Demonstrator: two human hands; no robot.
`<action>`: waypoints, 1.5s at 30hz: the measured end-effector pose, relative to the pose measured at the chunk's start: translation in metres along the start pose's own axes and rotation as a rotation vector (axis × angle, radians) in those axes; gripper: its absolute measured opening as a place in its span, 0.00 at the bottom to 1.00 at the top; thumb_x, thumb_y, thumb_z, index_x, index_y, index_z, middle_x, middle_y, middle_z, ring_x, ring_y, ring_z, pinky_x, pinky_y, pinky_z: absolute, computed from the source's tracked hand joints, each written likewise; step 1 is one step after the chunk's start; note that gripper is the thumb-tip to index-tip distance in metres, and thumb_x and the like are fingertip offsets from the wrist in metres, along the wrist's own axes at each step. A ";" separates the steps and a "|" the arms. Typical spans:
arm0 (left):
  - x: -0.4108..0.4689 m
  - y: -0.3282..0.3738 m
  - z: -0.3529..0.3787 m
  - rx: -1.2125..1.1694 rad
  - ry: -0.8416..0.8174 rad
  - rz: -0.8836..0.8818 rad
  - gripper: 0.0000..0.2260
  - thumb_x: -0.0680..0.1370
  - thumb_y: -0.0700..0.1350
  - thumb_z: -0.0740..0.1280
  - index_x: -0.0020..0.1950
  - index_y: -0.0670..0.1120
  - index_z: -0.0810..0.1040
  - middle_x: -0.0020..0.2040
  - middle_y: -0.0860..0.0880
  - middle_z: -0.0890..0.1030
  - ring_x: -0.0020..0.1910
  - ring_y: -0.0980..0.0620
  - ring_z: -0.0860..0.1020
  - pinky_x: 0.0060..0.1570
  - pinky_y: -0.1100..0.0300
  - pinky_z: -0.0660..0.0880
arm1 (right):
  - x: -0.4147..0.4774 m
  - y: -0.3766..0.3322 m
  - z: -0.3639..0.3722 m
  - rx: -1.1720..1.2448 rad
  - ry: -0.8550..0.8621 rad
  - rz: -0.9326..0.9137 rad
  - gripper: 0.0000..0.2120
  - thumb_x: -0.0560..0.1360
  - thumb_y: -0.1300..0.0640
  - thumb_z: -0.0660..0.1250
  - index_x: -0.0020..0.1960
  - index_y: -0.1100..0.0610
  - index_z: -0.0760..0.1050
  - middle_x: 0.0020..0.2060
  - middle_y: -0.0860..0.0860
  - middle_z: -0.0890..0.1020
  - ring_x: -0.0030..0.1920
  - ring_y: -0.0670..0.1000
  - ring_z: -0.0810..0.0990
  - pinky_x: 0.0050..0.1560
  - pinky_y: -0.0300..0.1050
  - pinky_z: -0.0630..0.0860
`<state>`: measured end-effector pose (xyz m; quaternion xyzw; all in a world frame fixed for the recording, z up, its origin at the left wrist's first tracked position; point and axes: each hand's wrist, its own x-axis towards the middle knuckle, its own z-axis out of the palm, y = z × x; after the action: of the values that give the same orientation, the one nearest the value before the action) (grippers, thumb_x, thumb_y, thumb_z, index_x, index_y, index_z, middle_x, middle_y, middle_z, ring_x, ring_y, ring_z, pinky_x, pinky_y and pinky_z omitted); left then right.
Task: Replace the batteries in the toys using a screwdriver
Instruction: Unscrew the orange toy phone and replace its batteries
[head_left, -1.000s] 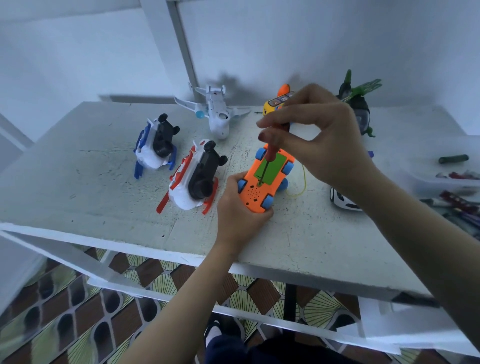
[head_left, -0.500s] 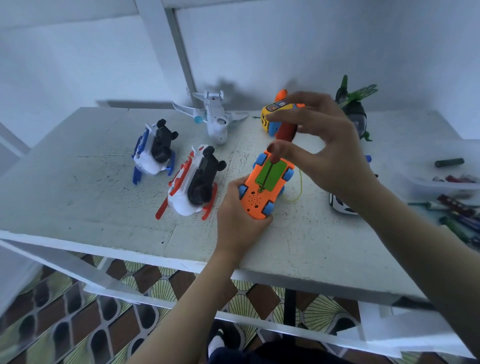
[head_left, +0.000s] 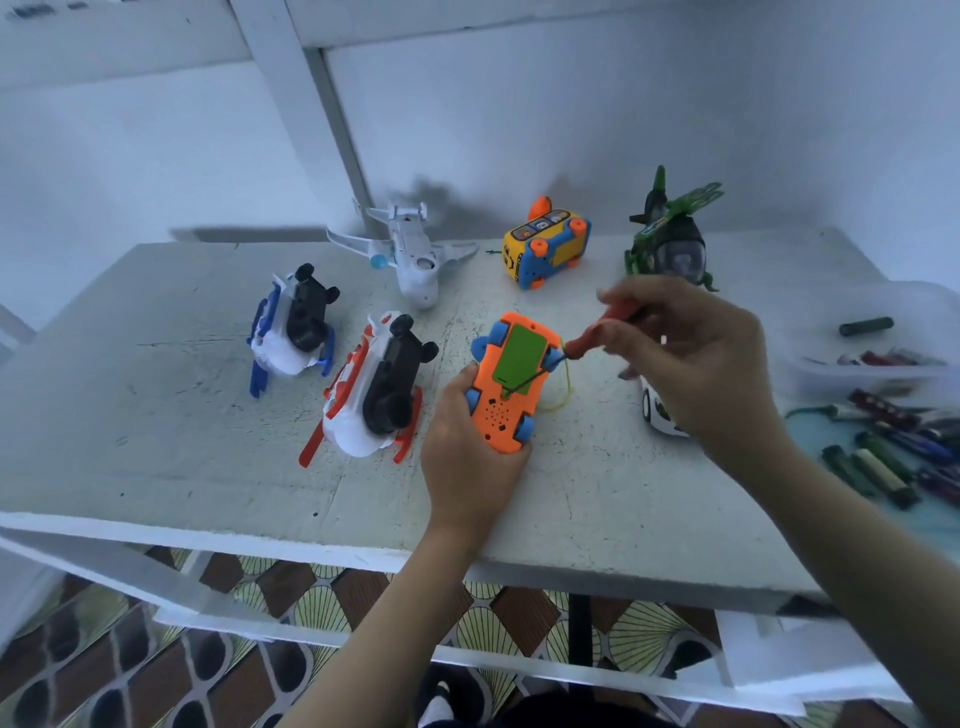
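An orange toy car (head_left: 506, 410) with blue wheels and a green battery cover (head_left: 519, 353) lies upside down on the white table (head_left: 156, 441). My left hand (head_left: 467, 467) grips its near end. My right hand (head_left: 691, 364) holds a red-handled screwdriver (head_left: 597, 332) tilted low to the right. The thin black shaft slants down-left, with its tip at the near edge of the green cover.
Other toys stand around: a blue-trimmed white toy (head_left: 291, 327), a red-trimmed one (head_left: 371, 395), a white plane (head_left: 410, 254), a yellow-blue car (head_left: 545, 254), a green helicopter (head_left: 670, 239), a white car (head_left: 657, 410). Loose batteries (head_left: 883, 457) and a clear tray (head_left: 883, 348) lie at right.
My right hand has swung from above the car out to the right, tipping the screwdriver from nearly upright to a low slant. The left hand keeps its hold on the car.
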<state>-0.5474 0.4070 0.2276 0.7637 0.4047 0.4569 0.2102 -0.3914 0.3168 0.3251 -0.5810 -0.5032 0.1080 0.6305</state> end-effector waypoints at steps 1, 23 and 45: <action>0.001 0.001 0.001 0.021 0.011 0.035 0.31 0.66 0.45 0.80 0.65 0.40 0.72 0.50 0.49 0.78 0.45 0.52 0.78 0.37 0.60 0.76 | -0.003 0.003 -0.003 0.024 0.045 0.029 0.09 0.72 0.56 0.72 0.51 0.56 0.80 0.40 0.53 0.83 0.37 0.49 0.82 0.34 0.44 0.80; 0.018 0.017 -0.004 0.222 -0.040 0.047 0.30 0.65 0.47 0.81 0.61 0.37 0.75 0.46 0.43 0.81 0.37 0.48 0.78 0.34 0.64 0.66 | -0.022 0.010 -0.005 0.095 0.280 0.239 0.13 0.75 0.68 0.67 0.58 0.59 0.77 0.49 0.51 0.83 0.49 0.48 0.82 0.56 0.41 0.78; 0.037 0.029 -0.019 0.263 -0.167 -0.090 0.28 0.69 0.51 0.77 0.64 0.44 0.71 0.46 0.53 0.73 0.43 0.53 0.72 0.33 0.64 0.63 | 0.023 -0.011 0.019 0.030 0.273 0.066 0.12 0.73 0.53 0.72 0.56 0.49 0.80 0.45 0.55 0.81 0.46 0.53 0.80 0.46 0.43 0.79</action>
<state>-0.5418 0.4190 0.2765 0.8010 0.4760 0.3250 0.1619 -0.3999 0.3421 0.3432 -0.5971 -0.3917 0.0561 0.6977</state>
